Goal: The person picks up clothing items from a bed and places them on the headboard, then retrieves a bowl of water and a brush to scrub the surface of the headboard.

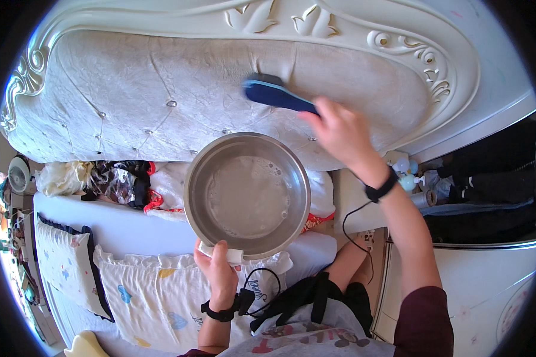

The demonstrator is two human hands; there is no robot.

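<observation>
My right hand (pixel 344 132) is closed round the handle of a dark blue scrubbing brush (pixel 275 94). The brush's dark bristles lie against the grey tufted headboard (pixel 202 77), right of its middle; brush and hand are a little blurred. Lower down, my left hand (pixel 218 268) grips the near rim of a round steel basin (pixel 247 244), thumb on top and fingers underneath. A folded white cloth (pixel 221 253) lies between that hand and the rim. Shallow cloudy water (pixel 247 196) with some bubbles covers the basin's bottom.
A carved cream frame (pixel 363 35) borders the headboard. Patterned pillows (pixel 155 291) lie on the bed at left, below bundled clothes (pixel 119 181). At right stand a white cabinet (pixel 464 297) and small bottles (pixel 406 172). A fan (pixel 19 174) is at far left. Black cords hang from both wrists.
</observation>
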